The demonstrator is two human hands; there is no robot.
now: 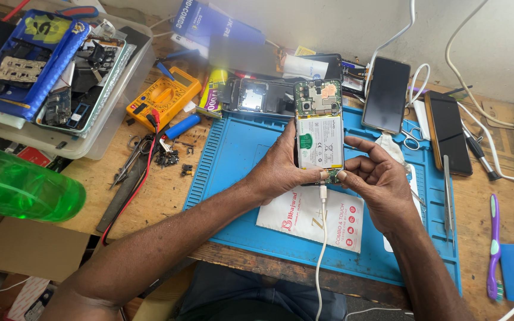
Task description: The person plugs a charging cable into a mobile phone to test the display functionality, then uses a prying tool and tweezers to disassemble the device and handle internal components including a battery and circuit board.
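An opened phone with bare circuit board and battery stands above a blue ribbed silicone work mat, between the left hand and right hand. A white paper packet lies on the mat beneath them. A yellow multimeter sits left of the mat, two dark flat phones right behind it

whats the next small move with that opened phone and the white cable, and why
Probably press the white cable plug fully home. The left hand holds the opened phone upright above the blue mat, and the right hand fingers pinch at its bottom edge where the plug meets the port; whether it is seated is unclear.
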